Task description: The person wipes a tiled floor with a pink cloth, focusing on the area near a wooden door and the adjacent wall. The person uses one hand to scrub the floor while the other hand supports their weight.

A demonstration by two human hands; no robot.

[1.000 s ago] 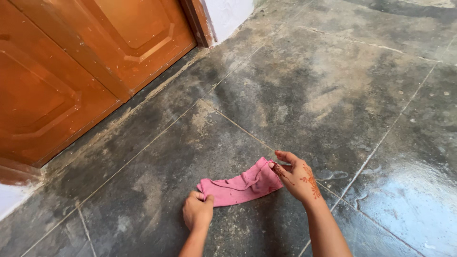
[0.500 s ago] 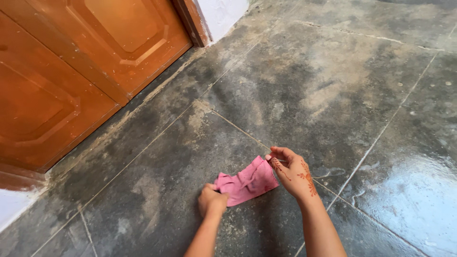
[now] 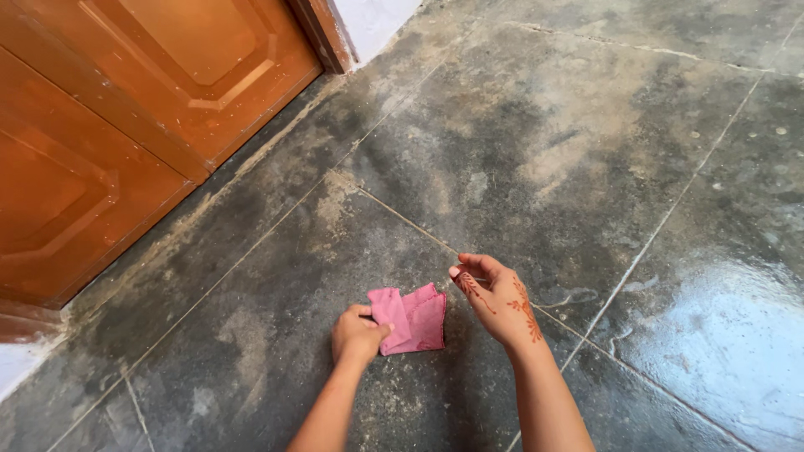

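Note:
A small pink cloth [image 3: 413, 318] lies folded over on the dark stone floor [image 3: 536, 151]. My left hand [image 3: 356, 335] grips the cloth's left part, with the thumb on top of the fold. My right hand [image 3: 496, 300], marked with a reddish pattern, hovers just right of the cloth. Its thumb and forefinger are pinched together near the cloth's upper right corner. Whether they still hold the fabric is unclear.
An orange-brown panelled wooden door [image 3: 126, 117] fills the upper left, with a strip of white wall [image 3: 373, 17] beside it. The floor is stained grey stone with thin joints, and a wet, shiny patch [image 3: 720, 335] lies at the lower right.
My left hand has carried the cloth's left end to the right, folding the long strip into a short square. My right hand has shifted slightly left and stayed by the right corner.

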